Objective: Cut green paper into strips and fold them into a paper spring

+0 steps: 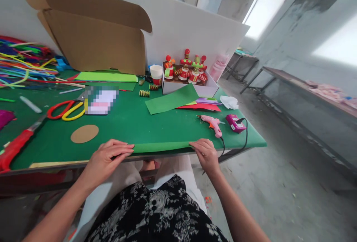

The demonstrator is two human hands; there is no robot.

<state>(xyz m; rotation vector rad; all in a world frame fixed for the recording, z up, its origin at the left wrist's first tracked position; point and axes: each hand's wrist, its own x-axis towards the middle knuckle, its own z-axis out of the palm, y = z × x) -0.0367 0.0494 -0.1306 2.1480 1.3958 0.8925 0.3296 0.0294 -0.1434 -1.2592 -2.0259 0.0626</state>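
Note:
A long, narrow strip of green paper (pixel 161 147) stretches between my hands along the front edge of the green table. My left hand (pixel 113 154) pinches its left end, and my right hand (pixel 205 153) pinches the right end. A brown cardboard oval (pixel 84 134) lies just beyond my left hand. Past my right hand rests a pink hot glue gun (pixel 212 124), its cord hanging over the table edge. A larger green paper sheet (pixel 174 99) lies farther back, on top of red and purple sheets.
Scissors with red and yellow handles (pixel 67 110) and a red-handled cutter (pixel 19 145) lie at left. Behind stand an open cardboard box (pixel 97 41), a paper cup (pixel 156 74) and a white box (pixel 175 88) of small decorated figures. A purple power block (pixel 235 123) sits at right.

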